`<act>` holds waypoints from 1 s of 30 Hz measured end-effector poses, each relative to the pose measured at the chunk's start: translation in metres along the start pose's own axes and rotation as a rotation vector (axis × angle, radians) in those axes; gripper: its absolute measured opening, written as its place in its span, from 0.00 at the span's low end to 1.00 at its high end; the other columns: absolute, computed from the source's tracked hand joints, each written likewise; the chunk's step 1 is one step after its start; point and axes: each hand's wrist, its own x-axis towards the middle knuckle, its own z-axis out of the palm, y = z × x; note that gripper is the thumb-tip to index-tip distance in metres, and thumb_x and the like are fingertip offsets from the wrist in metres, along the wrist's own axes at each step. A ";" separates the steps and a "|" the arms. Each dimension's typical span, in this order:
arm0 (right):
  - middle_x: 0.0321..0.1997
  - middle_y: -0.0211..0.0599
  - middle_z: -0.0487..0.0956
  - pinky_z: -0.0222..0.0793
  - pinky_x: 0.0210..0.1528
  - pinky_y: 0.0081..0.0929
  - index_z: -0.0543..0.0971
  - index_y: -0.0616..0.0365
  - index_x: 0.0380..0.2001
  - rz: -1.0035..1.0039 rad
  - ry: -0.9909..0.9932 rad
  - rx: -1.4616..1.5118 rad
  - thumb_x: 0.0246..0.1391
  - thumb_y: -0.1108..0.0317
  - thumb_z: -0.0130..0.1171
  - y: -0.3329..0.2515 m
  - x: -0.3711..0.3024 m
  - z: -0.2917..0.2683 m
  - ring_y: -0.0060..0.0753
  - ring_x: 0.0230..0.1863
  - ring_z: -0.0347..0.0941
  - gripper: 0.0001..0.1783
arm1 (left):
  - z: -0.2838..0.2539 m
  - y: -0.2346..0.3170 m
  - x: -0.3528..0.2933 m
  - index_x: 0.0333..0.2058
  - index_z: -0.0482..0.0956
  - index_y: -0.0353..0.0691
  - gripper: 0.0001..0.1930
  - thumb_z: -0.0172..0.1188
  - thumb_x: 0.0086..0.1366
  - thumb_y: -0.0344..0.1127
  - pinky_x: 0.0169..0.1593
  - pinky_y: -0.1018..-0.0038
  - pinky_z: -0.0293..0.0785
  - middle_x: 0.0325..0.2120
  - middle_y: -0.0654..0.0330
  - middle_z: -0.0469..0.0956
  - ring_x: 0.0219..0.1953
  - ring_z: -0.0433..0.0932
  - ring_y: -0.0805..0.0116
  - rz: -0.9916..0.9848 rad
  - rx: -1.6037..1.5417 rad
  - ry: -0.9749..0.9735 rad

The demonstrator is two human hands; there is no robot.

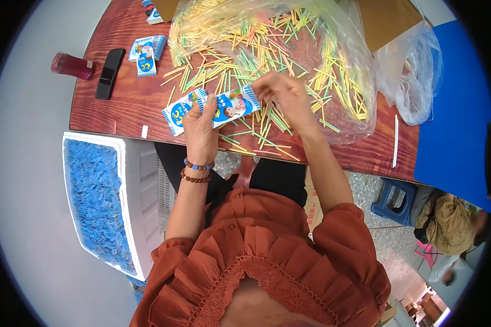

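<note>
My left hand (200,131) is closed on blue-and-white printed packets near the table's front edge. One packet (237,106) points right, and another packet (174,116) sticks out to the left of my thumb. Bent fingers of my right hand (290,101) are at the crimped right end of the first packet; whether they pinch anything small is hidden. Loose thin sticks (240,68) in yellow, green and pink lie under and beyond my hands. Many of them are spread on and around a clear plastic bag (360,117).
At the back left are more packets (146,64), a black phone (109,73) and a dark red lidded container (72,65). A white foam box (133,207) full of blue packets stands left of the table. At right are a white plastic bag (414,92) and a blue stool (394,201).
</note>
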 end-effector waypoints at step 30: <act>0.43 0.49 0.79 0.68 0.50 0.38 0.80 0.60 0.37 -0.294 0.148 -1.364 0.53 0.60 0.54 0.020 0.179 -0.063 0.49 0.46 0.74 0.16 | 0.001 0.015 -0.007 0.38 0.78 0.38 0.15 0.50 0.70 0.44 0.32 0.69 0.82 0.33 0.60 0.82 0.33 0.82 0.70 -0.043 0.034 0.025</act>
